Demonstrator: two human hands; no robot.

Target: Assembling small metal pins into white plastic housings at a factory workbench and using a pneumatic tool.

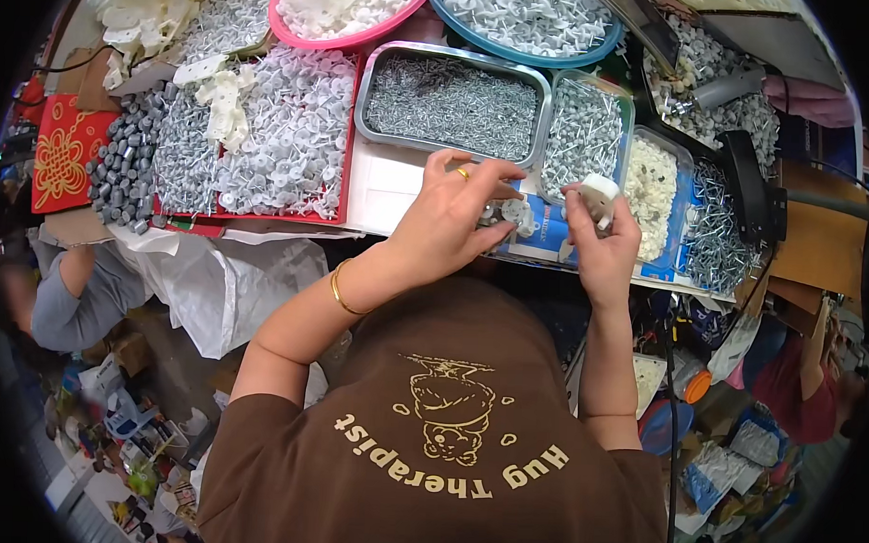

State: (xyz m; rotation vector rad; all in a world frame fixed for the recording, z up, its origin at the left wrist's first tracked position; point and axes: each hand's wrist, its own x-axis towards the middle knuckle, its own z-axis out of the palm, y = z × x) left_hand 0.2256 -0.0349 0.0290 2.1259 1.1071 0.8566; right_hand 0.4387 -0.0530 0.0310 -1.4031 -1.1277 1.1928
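Note:
My left hand (443, 217), wearing a ring, is curled at the table's front edge. Between its thumb and fingers are a few small translucent white plastic discs (515, 217), partly hidden by the fingers. To the right, my right hand (604, 253) pinches a rounded white plastic piece (600, 193) with small holes. The two hands are apart. Just beyond them are a metal tray (363, 116) of small metal pins and a clear tub (631, 111) of white-headed nails. A blue printed sheet (550, 239) lies between the hands.
White-headed nails (286, 132) fill a red tray at left, beside grey cylinders (132, 151). A pink basin (352, 41) and a blue basin (528, 60) stand behind. Cream pieces (651, 193) and loose nails (718, 234) are at right. Other people sit at both sides.

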